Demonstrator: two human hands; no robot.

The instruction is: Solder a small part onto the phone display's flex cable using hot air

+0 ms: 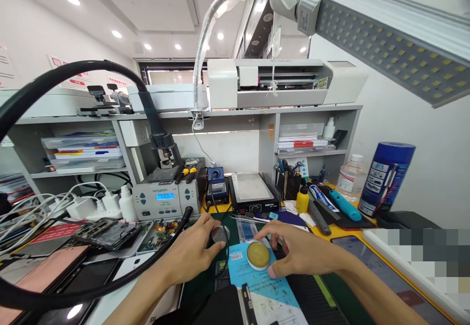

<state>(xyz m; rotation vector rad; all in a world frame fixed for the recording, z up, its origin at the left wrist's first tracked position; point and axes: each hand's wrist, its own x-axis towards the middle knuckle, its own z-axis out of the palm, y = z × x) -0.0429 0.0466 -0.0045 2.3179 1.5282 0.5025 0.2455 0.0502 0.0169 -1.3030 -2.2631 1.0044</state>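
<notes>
An open round tin of yellow-brown paste (258,255) sits on a blue and white printed sheet (244,276) on the bench. My right hand (293,249) is curved around the tin's right side, thumb and fingers apart, with nothing held between them. To the left, my left hand (196,246) has its thumb and fingers around a small round clear lid (220,234). A thin black cable runs down past that lid. Below the sheet's near edge lies a dark object with a small flat strip (247,305).
A hot-air station (165,200) stands behind my left hand, its black hose (110,288) arching across the left. A heating plate (253,188) is at the back. Phones and boards lie left; a yellow bottle (303,197), tools and a blue canister (385,178) stand right.
</notes>
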